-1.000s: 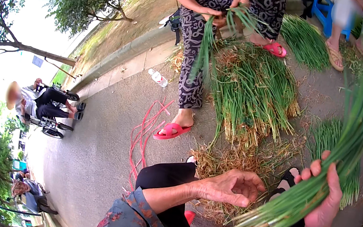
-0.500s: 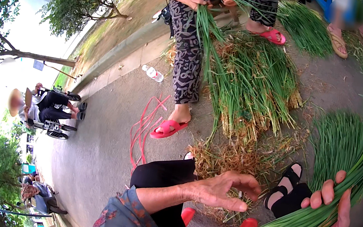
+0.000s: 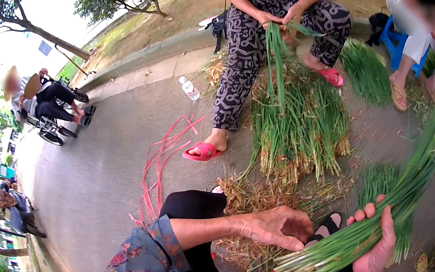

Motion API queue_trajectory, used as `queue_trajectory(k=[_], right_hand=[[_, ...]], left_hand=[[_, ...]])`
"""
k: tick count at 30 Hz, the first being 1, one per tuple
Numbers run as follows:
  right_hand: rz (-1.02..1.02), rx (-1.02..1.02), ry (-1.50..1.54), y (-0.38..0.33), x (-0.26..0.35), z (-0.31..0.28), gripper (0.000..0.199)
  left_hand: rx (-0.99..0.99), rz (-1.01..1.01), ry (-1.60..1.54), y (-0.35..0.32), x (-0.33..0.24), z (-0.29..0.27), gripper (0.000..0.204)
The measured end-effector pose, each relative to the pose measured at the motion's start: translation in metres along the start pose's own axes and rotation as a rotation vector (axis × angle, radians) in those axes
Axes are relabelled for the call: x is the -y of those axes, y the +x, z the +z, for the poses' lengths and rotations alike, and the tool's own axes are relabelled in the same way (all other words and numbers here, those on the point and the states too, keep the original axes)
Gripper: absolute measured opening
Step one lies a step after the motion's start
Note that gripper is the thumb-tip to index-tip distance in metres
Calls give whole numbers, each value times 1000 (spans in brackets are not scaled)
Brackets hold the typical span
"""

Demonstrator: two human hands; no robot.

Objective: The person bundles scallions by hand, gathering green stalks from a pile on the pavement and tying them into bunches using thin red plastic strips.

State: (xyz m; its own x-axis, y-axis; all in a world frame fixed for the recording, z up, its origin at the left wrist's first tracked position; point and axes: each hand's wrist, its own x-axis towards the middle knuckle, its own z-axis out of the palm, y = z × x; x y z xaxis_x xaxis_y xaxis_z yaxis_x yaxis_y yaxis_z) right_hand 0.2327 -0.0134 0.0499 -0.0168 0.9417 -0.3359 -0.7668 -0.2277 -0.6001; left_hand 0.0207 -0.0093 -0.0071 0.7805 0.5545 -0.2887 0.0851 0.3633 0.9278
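My right hand (image 3: pixel 377 249) is closed round a bunch of green chives (image 3: pixel 345 248). The bunch lies aslant, pale stem ends toward my lap and long leaves up to the right. Close to those pale ends is my left hand (image 3: pixel 280 227), its fingers curved and its thumb apart from them, with nothing seen in the grip. Whether the thumb tip touches the stems, I cannot tell. Under my left hand a heap of dry brown trimmings (image 3: pixel 262 197) covers the ground. Another pile of chives (image 3: pixel 378 181) lies partly behind the held bunch.
Facing me, a seated person (image 3: pixel 239 54) handles chives above a large chive heap (image 3: pixel 299 123). Red strips (image 3: pixel 155 169) and a plastic bottle (image 3: pixel 189 89) lie on the pavement. Another person sits on a blue stool (image 3: pixel 393 43). Someone in a wheelchair (image 3: pixel 57 105) is at the left.
The held bunch and my right hand have shifted left and slightly up in view. My left hand's fingers and thumb have drawn closer to the stem ends. The person opposite has brought both hands together.
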Motion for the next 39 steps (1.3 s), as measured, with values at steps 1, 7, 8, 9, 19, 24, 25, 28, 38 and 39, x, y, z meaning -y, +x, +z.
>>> queue_trajectory(k=[1, 7, 8, 9, 19, 24, 25, 28, 38, 39], right_hand=[[24, 11, 17, 1, 0, -1, 23], [-13, 57, 30, 14, -2, 6, 19], [-26, 69, 32, 18, -5, 3, 19], [-26, 67, 33, 21, -5, 4, 18], [-28, 81, 7, 62, -22, -8, 16], [-37, 51, 4, 74, -21, -13, 15], [-52, 93, -29, 76, -21, -16, 19], [-92, 214, -130, 79, -22, -26, 33], [-125, 91, -99, 79, -4, -12, 19], [-121, 78, -102, 81, 2, -20, 19]], left_hand=[[-5, 39, 11, -2, -1, 0, 66], [-104, 117, 182, -3, -8, 1, 56], [-134, 131, 232, -3, -10, 0, 56], [-210, 167, 310, -4, -13, 0, 52], [-491, 860, 398, -83, -142, 26, 49], [-281, 1132, 482, -107, -226, 64, 48], [-251, 1129, 518, -105, -234, 69, 49], [-218, 1092, 606, -99, -251, 73, 51], [-287, 1037, 759, -93, -264, 69, 57], [-299, 1038, 768, -92, -266, 71, 58]])
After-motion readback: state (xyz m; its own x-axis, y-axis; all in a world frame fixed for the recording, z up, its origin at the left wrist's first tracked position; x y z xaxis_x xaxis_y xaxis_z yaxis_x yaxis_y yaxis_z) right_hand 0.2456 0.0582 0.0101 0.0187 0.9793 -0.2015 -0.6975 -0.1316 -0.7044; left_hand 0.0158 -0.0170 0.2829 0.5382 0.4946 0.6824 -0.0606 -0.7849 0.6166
